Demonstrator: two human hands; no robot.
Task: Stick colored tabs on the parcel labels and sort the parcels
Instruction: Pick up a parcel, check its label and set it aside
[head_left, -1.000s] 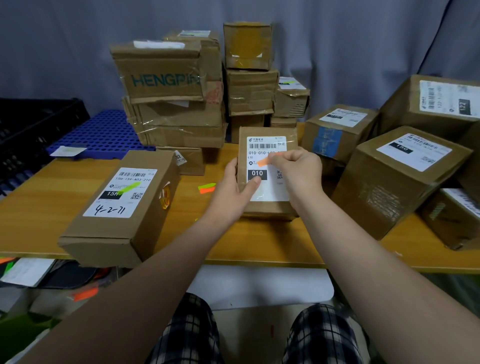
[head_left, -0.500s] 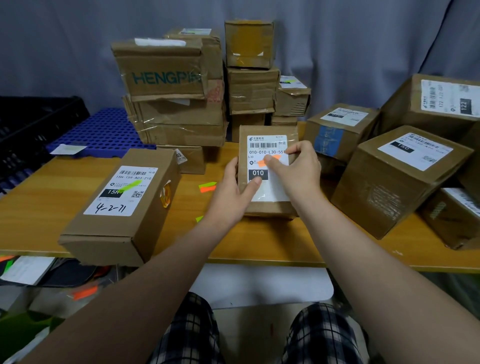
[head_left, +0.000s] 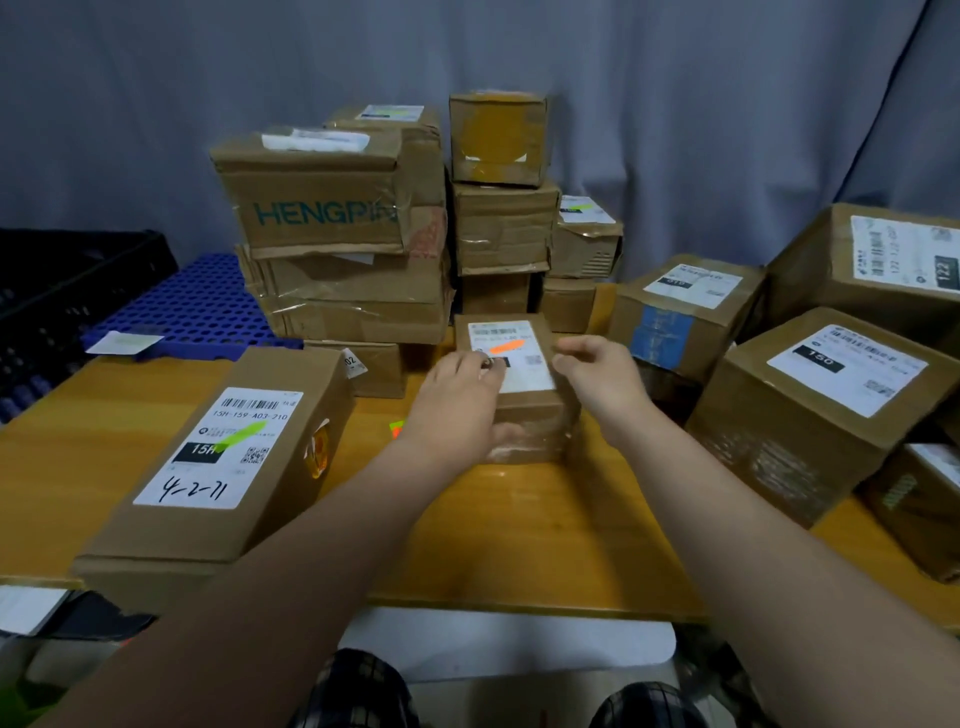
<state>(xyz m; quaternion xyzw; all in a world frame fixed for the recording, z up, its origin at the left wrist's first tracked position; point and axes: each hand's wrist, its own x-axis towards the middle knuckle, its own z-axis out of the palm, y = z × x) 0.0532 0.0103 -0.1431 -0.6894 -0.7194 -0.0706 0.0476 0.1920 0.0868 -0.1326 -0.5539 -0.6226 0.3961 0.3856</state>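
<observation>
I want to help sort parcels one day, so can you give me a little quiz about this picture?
1. Pick one: what colour is the tab on the small parcel that the left hand grips? A green, B orange, C blue.
2. True or false: the long parcel marked 4-2-71 has a green tab.
3. Fill in: the big tilted box at the right has the number ___ in white on black on its label.
Key: 1 B; 2 true; 3 150.
</observation>
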